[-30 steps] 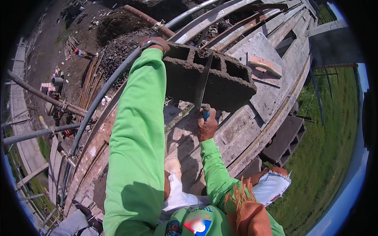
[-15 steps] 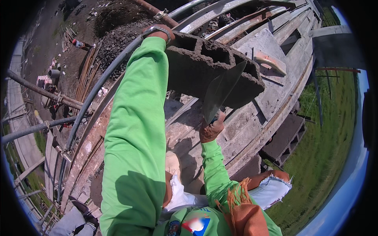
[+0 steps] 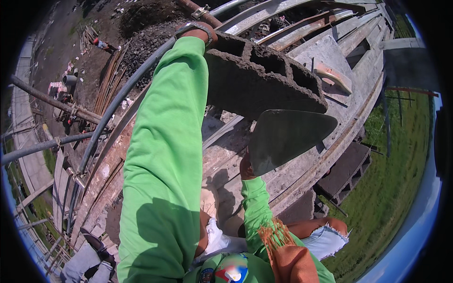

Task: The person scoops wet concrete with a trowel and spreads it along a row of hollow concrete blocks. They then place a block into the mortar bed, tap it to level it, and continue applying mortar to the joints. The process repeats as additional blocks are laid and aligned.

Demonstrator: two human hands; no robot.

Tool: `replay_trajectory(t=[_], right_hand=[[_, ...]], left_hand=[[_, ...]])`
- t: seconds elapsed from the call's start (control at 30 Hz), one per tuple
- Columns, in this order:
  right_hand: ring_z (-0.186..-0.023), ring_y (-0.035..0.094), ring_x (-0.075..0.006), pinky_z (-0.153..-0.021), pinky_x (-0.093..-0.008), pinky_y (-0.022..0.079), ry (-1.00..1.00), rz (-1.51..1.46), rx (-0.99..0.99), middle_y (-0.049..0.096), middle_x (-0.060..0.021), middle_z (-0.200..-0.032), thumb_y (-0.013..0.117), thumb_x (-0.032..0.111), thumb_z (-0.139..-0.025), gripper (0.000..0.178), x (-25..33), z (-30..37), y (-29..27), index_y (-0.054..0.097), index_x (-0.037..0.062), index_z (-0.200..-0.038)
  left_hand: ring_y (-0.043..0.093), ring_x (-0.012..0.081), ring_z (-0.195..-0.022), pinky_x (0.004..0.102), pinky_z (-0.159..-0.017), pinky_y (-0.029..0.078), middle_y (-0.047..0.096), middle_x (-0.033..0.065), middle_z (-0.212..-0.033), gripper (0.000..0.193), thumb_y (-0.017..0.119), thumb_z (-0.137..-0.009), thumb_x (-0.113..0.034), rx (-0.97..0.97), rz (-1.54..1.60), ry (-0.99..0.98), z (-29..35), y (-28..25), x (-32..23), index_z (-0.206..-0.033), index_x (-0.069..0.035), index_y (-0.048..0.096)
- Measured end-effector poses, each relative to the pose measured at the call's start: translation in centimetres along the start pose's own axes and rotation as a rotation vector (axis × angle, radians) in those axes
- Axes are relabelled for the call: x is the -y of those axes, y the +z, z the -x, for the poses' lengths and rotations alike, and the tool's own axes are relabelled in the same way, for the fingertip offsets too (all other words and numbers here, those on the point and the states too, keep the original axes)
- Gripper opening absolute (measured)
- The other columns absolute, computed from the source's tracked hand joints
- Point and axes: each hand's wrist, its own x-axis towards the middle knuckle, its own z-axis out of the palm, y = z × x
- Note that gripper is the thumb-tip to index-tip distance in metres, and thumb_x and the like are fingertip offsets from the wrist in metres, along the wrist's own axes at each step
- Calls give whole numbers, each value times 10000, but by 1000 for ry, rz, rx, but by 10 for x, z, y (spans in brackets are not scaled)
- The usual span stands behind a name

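A grey hollow concrete block is tilted with its open cells up, above the boards in front of me. My left hand, at the end of a long green sleeve, grips the block's far left end; its fingers are mostly hidden. My right hand is closed on a trowel, whose handle is hidden behind the blade. The broad, flat face of that triangular blade shows just below the block's near right side.
Weathered planks form the platform. A wooden float lies right of the block. More hollow blocks sit at the platform's right edge, above grass. Metal pipes run along the left, above lower ground. A person's legs show at lower left.
My right hand has turned the trowel from upright and narrow across the block to broad face on, swinging the tip rightward and down. The left hand keeps its grip on the block.
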Motion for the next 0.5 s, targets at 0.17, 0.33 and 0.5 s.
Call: replay_trajectory(t=[0.17, 0.33, 0.5], right_hand=[[-827, 733, -346, -771, -419, 576, 407, 167, 193, 735, -138, -941, 730, 190, -933, 304, -10, 1, -3, 623, 64, -1187], [-926, 758, -307, -830, -388, 585, -27, 368, 152, 760, -141, -1058, 695, 166, -952, 292, 10, -4, -5, 623, 58, -1214], [-921, 739, -281, -843, -362, 567, -85, 176, 89, 752, -91, -1042, 653, 205, -1002, 292, 19, -10, 1, 596, 54, -1245]], left_hand=[[677, 384, -1207, 461, -1023, 531, 702, 221, -1298, 503, 666, -845, -350, -15, -13, 41, 9, -5, -1, -1244, -54, 743], [675, 386, -1214, 456, -1030, 529, 700, 225, -1299, 513, 643, -847, -350, 11, 5, 44, 6, -2, 0, -1251, -48, 739], [666, 381, -1231, 456, -1055, 516, 690, 216, -1326, 520, 645, -834, -348, -36, -2, 23, 1, 3, 0, -1251, -52, 740]])
